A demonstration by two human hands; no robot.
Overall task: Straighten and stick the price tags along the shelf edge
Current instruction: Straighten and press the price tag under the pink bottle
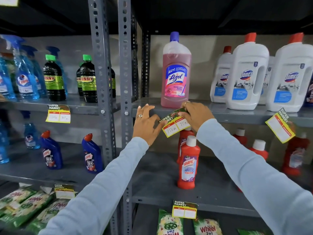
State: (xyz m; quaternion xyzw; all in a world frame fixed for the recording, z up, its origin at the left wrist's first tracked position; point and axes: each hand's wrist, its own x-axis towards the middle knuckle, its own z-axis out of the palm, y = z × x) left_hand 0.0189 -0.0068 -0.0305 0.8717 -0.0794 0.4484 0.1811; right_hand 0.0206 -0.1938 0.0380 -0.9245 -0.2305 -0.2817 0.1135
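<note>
Both hands pinch a tilted yellow price tag (175, 123) reading "SUPER MARKET", "150 Rs" and "75 Rs", the right hand (196, 115) gripping its top corner, the left hand (146, 122) its lower left edge, against the grey shelf edge (237, 117) below a pink Lizol bottle (176, 72).

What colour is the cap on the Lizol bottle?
Blue-purple; the head view shows the Lizol bottle and its cap.
</note>
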